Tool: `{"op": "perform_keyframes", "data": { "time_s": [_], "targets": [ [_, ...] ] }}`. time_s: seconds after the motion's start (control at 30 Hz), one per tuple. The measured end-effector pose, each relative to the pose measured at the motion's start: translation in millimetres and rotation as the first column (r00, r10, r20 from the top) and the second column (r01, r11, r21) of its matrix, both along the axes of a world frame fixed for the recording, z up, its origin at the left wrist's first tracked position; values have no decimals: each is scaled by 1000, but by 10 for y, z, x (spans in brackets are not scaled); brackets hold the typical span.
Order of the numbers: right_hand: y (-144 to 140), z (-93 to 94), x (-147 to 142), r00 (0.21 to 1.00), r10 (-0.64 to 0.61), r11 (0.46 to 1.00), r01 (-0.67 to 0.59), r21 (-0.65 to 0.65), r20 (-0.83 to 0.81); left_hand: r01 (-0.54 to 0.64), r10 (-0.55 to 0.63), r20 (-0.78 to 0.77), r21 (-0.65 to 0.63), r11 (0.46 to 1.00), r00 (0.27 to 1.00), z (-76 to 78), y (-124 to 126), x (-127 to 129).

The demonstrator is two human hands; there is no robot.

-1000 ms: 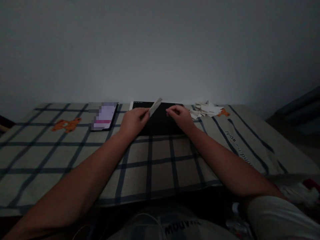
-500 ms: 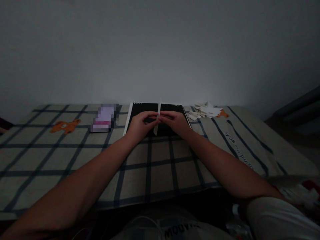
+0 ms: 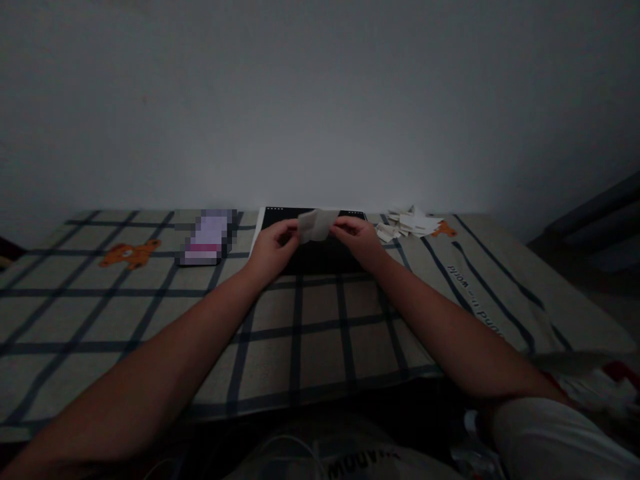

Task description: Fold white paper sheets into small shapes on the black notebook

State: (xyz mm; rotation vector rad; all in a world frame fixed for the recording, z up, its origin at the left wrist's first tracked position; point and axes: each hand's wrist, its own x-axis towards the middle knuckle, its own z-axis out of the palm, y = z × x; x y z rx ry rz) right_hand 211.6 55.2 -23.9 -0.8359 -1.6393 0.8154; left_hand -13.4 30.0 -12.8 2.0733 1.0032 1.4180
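A small piece of white paper (image 3: pixel 317 225) is stretched between my two hands, its face turned toward me and slightly creased. My left hand (image 3: pixel 276 247) pinches its left end, and my right hand (image 3: pixel 358 237) pinches the right end between thumb and fingers. Both hands are above a flat black sheet or board (image 3: pixel 325 259) with a white border and a row of small light marks along its far corners. Part of that black surface is hidden behind the hands and paper.
A checked cloth (image 3: pixel 320 333) covers the table, which meets a plain wall (image 3: pixel 320 100). Left of the black surface lies a phone (image 3: pixel 207 237) with a blurred screen. On the right is a heap of paper scraps (image 3: pixel 413 221). A clear bottle (image 3: pixel 475 447) is low at the right.
The paper, seen edge-on and upright before, now shows its broad face and lies crosswise. My hands, whose fingers nearly met, have moved apart to its two ends.
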Motion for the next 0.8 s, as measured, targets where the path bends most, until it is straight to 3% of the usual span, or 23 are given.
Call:
{"op": "perform_keyframes", "data": {
  "time_s": [0.17,0.33,0.43,0.8],
  "targets": [
    [39,15,144,947,14,942,-120,314,320,118,-40,-355,202,972,934,19,80,-134],
    [99,-60,213,743,74,899,-338,278,665,193,-84,-629,108,975,773,-78,220,-225],
    [91,-69,206,701,68,907,-340,249,710,202,-106,-696,57,978,710,-91,211,-221],
    [-12,-18,112,690,19,910,-312,273,723,171,-91,-774,22,985,626,-7,75,-121]
  ]
}}
